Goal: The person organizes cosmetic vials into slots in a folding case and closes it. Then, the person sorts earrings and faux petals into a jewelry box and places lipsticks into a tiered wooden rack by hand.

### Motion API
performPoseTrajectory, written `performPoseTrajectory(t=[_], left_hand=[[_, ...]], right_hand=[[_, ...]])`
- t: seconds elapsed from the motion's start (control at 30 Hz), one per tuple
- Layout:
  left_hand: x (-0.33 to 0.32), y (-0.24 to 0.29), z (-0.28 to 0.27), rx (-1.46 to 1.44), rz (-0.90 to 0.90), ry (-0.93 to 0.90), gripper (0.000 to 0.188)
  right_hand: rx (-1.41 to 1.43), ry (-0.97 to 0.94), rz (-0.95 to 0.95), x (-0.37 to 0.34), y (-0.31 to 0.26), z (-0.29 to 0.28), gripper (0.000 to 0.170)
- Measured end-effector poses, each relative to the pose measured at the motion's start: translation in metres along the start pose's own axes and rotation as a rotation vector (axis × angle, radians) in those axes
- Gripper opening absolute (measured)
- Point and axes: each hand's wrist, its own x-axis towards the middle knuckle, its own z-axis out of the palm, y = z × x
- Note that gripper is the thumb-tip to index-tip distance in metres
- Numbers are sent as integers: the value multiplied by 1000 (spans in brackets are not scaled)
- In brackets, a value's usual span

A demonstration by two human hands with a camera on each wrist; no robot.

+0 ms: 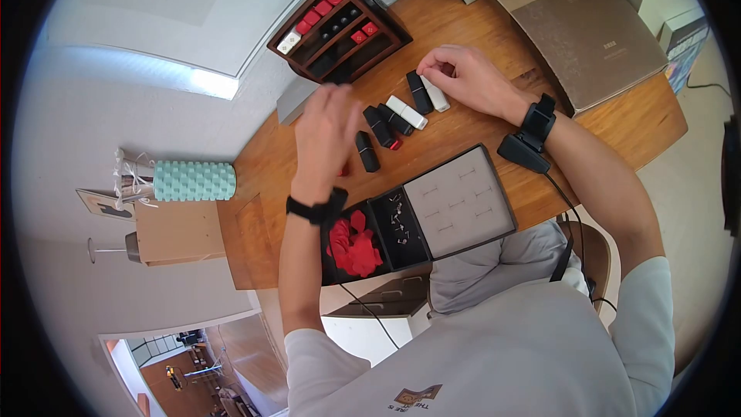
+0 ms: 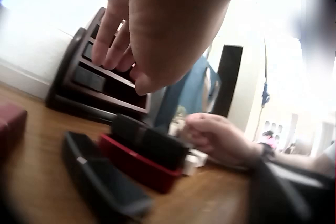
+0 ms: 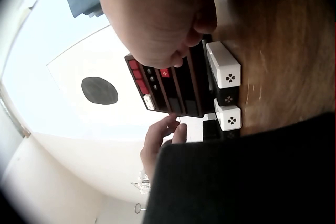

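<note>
My left hand (image 1: 328, 135), blurred in the head view, hangs over the table before the dark wooden rack (image 1: 343, 31). Its fingers (image 2: 107, 37) point down, relaxed, and no held thing shows. At the far end of a white box (image 1: 434, 94), my right hand (image 1: 472, 81) has loosely curled fingers with nothing visible in them; whether they touch the box cannot be told. Beside that box lies a black box (image 1: 419, 93). Between the hands lie another white box (image 1: 407, 112) and several black boxes (image 1: 367, 151), one with a red part.
The rack holds red, white and black pieces. An open case (image 1: 459, 202) near the table edge has a grey lined side, small metal pieces and red cloth (image 1: 355, 247). A large brown box (image 1: 579, 31) stands at the back right, a grey block (image 1: 296, 100) beside the rack.
</note>
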Motion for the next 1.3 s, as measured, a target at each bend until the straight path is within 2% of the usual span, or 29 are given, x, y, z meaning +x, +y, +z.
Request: performPoseTrajectory(t=[0.1, 0.27, 0.53, 0.93, 1.3], left_hand=[[17, -28, 17, 126, 50, 94, 28], [20, -44, 37, 154, 54, 79, 27], [13, -44, 33, 117, 74, 102, 25], [13, -48, 34, 232, 136, 103, 29], [16, -45, 35, 143, 53, 112, 26]], right_hand=[[-17, -5, -22, 0, 1, 0, 22], [-49, 5, -57, -1, -1, -4, 21], [-49, -10, -70, 1, 0, -3, 21], [-65, -68, -47, 0, 3, -2, 18], [-63, -58, -66, 0, 2, -1, 20]])
